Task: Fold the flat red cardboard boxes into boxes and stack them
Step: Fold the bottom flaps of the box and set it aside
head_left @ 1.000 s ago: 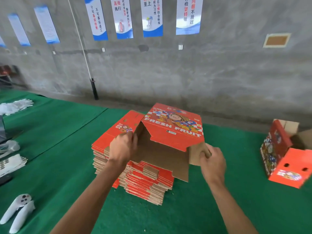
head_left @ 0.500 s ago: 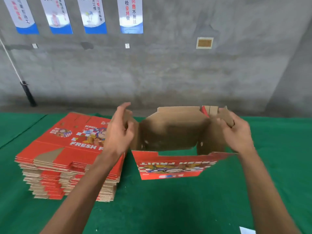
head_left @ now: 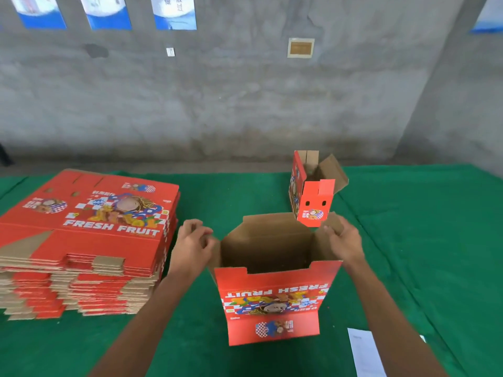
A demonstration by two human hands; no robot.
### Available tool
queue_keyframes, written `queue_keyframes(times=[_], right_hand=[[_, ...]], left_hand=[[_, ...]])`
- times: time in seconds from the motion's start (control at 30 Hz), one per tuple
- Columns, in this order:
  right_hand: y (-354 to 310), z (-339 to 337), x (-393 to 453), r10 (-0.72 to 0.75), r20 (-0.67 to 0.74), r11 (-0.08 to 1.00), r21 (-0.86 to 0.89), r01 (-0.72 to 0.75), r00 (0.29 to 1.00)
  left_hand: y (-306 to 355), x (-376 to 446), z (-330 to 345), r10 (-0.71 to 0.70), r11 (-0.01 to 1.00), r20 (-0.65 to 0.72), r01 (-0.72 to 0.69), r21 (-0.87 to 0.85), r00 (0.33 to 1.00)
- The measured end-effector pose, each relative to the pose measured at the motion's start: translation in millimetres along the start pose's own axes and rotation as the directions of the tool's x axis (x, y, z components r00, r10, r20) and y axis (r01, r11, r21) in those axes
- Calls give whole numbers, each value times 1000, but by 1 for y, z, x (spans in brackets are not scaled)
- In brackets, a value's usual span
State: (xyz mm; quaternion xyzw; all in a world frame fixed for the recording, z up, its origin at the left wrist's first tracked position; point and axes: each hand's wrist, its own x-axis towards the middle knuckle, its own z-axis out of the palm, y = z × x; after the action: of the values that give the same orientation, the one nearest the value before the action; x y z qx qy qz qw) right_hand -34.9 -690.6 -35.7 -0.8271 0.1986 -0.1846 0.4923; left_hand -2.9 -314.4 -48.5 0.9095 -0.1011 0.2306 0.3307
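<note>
A red "FRESH FRUIT" cardboard box [head_left: 275, 297] stands opened into a tube on the green table, print upside down toward me, brown inside showing. My left hand [head_left: 192, 247] grips its left side flap. My right hand [head_left: 344, 242] grips the right side flap at the top corner. A tall stack of flat red boxes [head_left: 89, 227] lies to the left of my left hand. Another red box [head_left: 313, 194], partly folded with its flaps up, sits behind the held box at the back right.
The green felt table [head_left: 422, 240] stretches right and toward me. A white paper sheet [head_left: 364, 352] lies near the front right edge. A grey concrete wall [head_left: 217, 104] with blue posters runs behind the table.
The box was lifted off the flat stack, swung right and opened into a tube. It now stands lower in front of me, both hands still on its side flaps.
</note>
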Motion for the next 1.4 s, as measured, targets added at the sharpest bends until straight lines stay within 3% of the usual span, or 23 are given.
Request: queue_keyframes(times=[0.13,0.2,0.27,0.37,0.43,0.53,0.67,0.83,0.97,1.07,1.23,1.4], right_hand=[[24,-4,-3,30,-67,997,75,-25,997],[30,-6,-3,31,-101,994,103,-21,994],[37,-6,-4,36,-153,994,109,-20,988],[47,-5,-6,53,-187,992,123,-31,981],[50,-5,-3,57,-195,996,79,-42,979],[53,-4,0,120,-182,987,-79,-136,976],[69,0,-3,231,-68,927,-286,-241,971],[77,9,-8,229,57,946,-248,-209,972],[83,7,-8,253,-26,960,-121,-254,967],[78,-6,-4,228,-123,971,-37,-234,966],[48,-10,3,-20,-216,999,43,30,976],[34,3,-9,-309,-110,950,12,312,945]], left_hand=[[-13,-9,3,278,894,14,-264,362,960],[-11,-10,6,363,854,83,-367,368,928],[-7,-14,10,413,873,142,-436,219,900],[-2,-25,15,332,943,281,-323,-77,901],[-1,-34,16,210,969,370,-144,-199,905],[-1,-50,16,90,928,394,66,-365,915],[-1,-59,17,90,853,346,107,-511,934],[-2,-63,26,119,867,262,29,-498,958],[20,-54,47,-96,909,291,203,-364,952],[24,-45,60,-161,960,309,221,-171,937],[24,-32,68,-271,950,286,209,231,919],[41,-33,75,-378,898,242,291,329,893]])
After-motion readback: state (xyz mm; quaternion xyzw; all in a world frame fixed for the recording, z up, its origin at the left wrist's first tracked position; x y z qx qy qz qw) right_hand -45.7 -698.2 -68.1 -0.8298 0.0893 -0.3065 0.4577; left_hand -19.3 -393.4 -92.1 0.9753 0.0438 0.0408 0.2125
